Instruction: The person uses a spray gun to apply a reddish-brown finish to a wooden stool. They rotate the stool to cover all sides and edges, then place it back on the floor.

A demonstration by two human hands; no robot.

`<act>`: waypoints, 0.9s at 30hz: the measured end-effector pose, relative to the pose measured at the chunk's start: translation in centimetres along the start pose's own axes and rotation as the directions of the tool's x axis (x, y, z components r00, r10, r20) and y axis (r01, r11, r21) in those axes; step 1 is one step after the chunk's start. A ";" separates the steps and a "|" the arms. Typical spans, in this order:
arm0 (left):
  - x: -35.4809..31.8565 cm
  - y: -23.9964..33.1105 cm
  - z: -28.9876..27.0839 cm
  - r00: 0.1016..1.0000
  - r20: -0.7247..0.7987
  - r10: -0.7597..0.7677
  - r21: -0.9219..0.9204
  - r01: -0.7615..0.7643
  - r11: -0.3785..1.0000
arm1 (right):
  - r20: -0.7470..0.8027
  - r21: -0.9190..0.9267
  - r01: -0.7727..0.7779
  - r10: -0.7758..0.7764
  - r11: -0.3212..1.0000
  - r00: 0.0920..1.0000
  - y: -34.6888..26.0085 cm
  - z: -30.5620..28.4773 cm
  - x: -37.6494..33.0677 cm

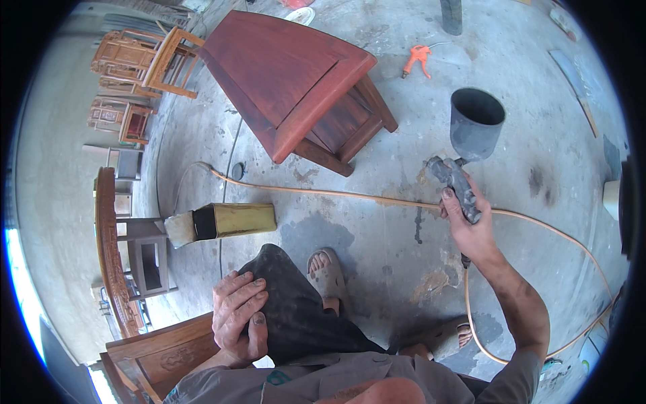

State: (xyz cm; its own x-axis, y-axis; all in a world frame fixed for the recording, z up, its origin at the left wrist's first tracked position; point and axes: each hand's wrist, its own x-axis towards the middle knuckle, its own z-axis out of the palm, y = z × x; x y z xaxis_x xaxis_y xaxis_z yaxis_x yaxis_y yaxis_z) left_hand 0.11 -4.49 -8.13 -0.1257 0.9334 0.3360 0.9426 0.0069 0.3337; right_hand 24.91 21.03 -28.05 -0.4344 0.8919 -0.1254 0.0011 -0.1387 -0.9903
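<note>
My right hand [472,225] is wrapped round the grip of a grey, paint-stained spray gun [460,183]. A dark cup [476,138] with an open top sits on the gun. From below the grip an orange-tan air hose [323,193] loops right and then crosses the floor to the left. My left hand [239,313] holds nothing and rests on my dark-trousered knee [289,303], fingers laid over it. Ahead and left of the gun stands a low reddish-brown wooden table [279,71] with a glossy top; a gap separates them.
A yellowish rectangular can [243,219] lies left of my foot. An orange air blow gun [418,60] is on the concrete floor beyond the table. Carved wooden chairs [128,60] line the left wall. A dark cylinder [451,17] stands at the far side.
</note>
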 end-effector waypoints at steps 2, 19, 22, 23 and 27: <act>-0.4 -0.1 0.1 1.000 -0.012 -0.007 -0.003 0.007 1.000 | 0.035 0.051 0.056 -0.058 0.997 0.998 -2.2 0.3 0.1; 0.7 0.1 0.4 1.000 0.018 0.018 -0.010 -0.017 1.000 | 0.148 0.077 0.290 -0.299 0.954 0.943 -10.7 -0.3 -2.4; 0.8 0.1 0.4 0.999 0.016 0.027 -0.013 -0.027 1.000 | 0.259 0.184 0.185 -0.229 0.965 0.938 -10.8 0.1 -3.3; 0.9 0.2 0.4 0.999 0.014 0.033 -0.014 -0.032 0.999 | 0.267 0.168 0.207 -0.246 0.964 0.932 -10.8 0.1 -3.4; 0.9 0.2 0.5 0.999 0.011 0.041 -0.016 -0.041 0.999 | 0.209 0.127 0.263 -0.285 0.956 0.935 -10.4 0.0 -3.0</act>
State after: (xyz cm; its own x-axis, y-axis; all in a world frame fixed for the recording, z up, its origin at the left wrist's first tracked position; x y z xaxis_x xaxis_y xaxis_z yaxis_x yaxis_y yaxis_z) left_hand 0.34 -3.47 -8.15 -0.0835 0.9369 0.3395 0.9420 -0.0370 0.3336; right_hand 26.19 19.76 -17.36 -0.5950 0.7839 0.1777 -0.2280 0.0474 -0.9725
